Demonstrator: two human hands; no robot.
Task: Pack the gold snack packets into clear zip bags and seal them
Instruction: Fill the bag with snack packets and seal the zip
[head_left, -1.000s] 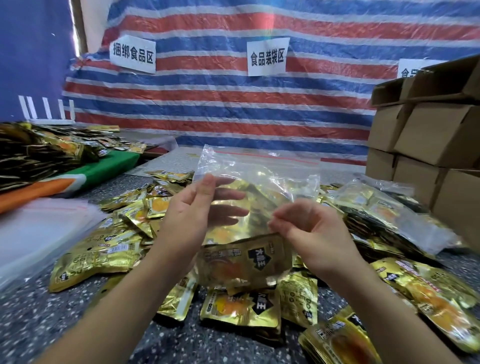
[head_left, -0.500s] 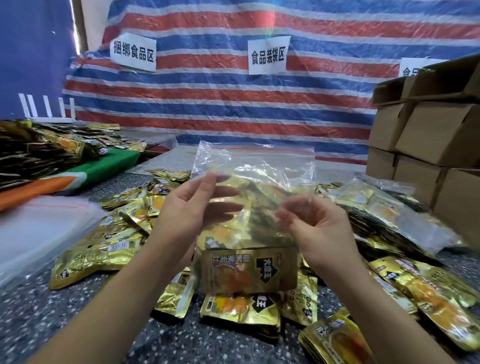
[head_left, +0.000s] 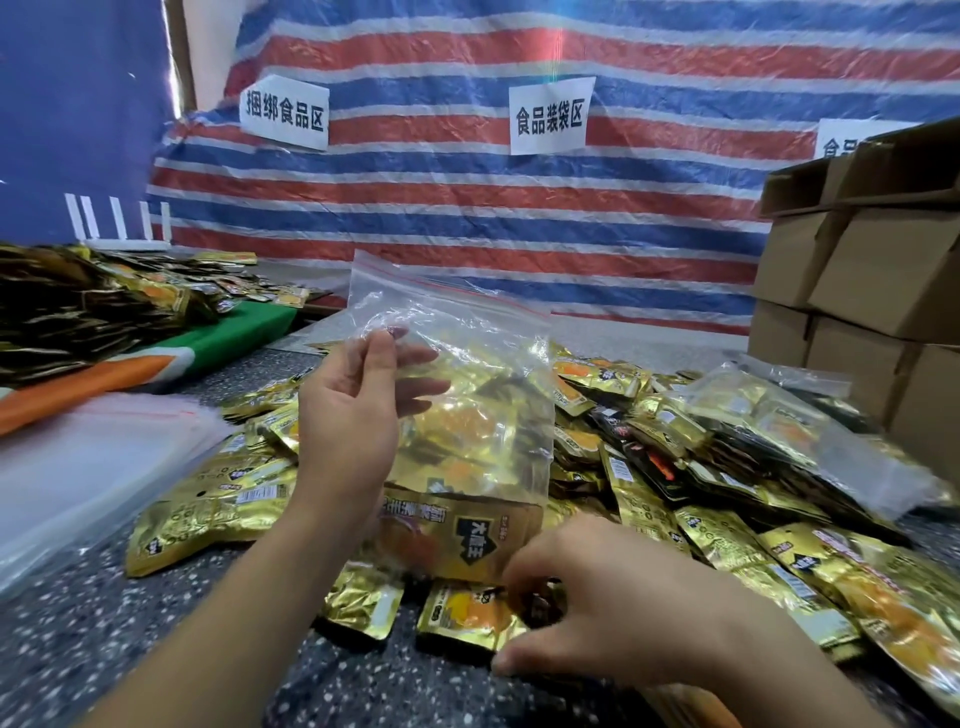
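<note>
A clear zip bag (head_left: 470, 364) with a red zip line stands upright above the table, with several gold snack packets (head_left: 457, 530) inside its lower half. My left hand (head_left: 353, 410) holds the bag's left side near the top, thumb in front and fingers behind the plastic. My right hand (head_left: 587, 603) is low, below the bag, with fingers curled down onto a loose gold packet (head_left: 462, 613) lying on the table. Whether it grips that packet is hard to tell. A heap of loose gold packets (head_left: 649, 467) covers the table around both hands.
A filled zip bag (head_left: 779, 421) lies on the heap at right. Stacked cardboard boxes (head_left: 872, 275) stand at far right. A pile of flat clear bags (head_left: 78, 467) lies at left, with more packets on a green and orange cloth (head_left: 171, 358) behind. A striped tarp with paper signs hangs at the back.
My right hand has let go of the bag and dropped down to the packets on the table. My left hand has lifted the bag a little and now holds it alone.
</note>
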